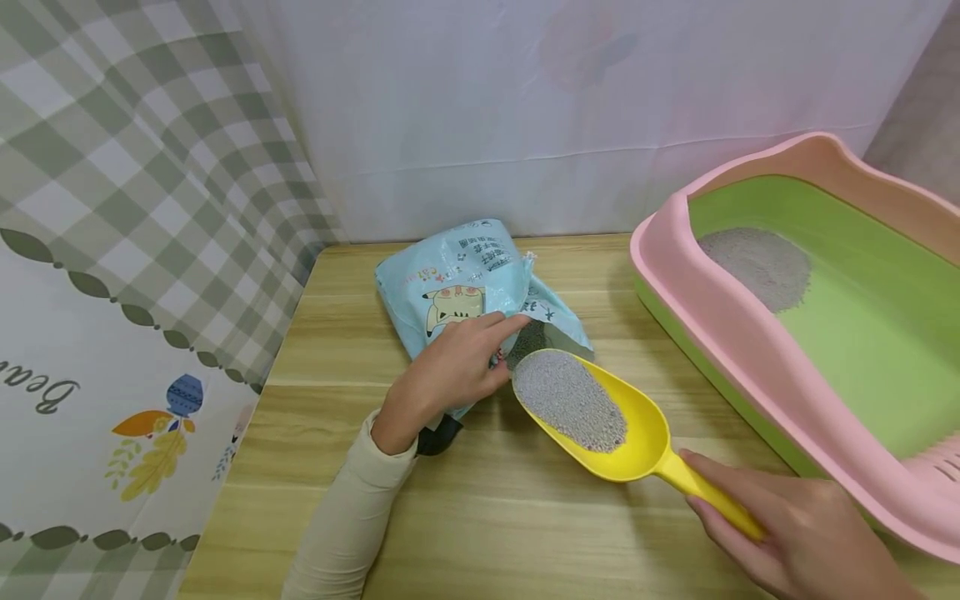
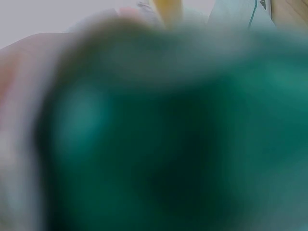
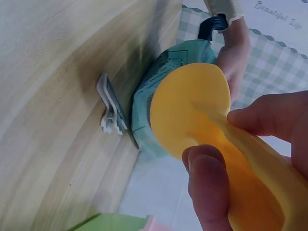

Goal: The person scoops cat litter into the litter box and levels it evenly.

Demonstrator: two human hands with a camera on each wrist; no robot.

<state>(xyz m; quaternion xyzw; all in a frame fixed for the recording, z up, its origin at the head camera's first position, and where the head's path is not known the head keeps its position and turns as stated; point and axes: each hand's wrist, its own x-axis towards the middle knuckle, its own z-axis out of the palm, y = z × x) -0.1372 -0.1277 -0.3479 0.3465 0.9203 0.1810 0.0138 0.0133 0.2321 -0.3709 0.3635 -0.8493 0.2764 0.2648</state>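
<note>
A light blue bag of cat litter [image 1: 461, 267] lies on its side on the wooden table, its torn mouth facing right with dark grey inside. My left hand [image 1: 453, 362] grips the bag near that mouth. My right hand [image 1: 802, 525] holds a yellow scoop [image 1: 645, 417] by its handle. Grey granules [image 1: 570, 404] fill much of the scoop, whose tip is right at the bag's opening. In the right wrist view, thumb and finger pinch the handle, and the scoop's yellow back [image 3: 190, 106] hides part of the bag. Blurred green fills most of the left wrist view.
A pink-rimmed green litter box [image 1: 693, 242] stands at the right, with a heap of grey litter [image 1: 761, 267] at its far left. A pale clip [image 3: 110, 106] lies on the table near the bag. Checked cloth [image 1: 202, 125] hangs at the left, white cloth [image 1: 450, 108] behind.
</note>
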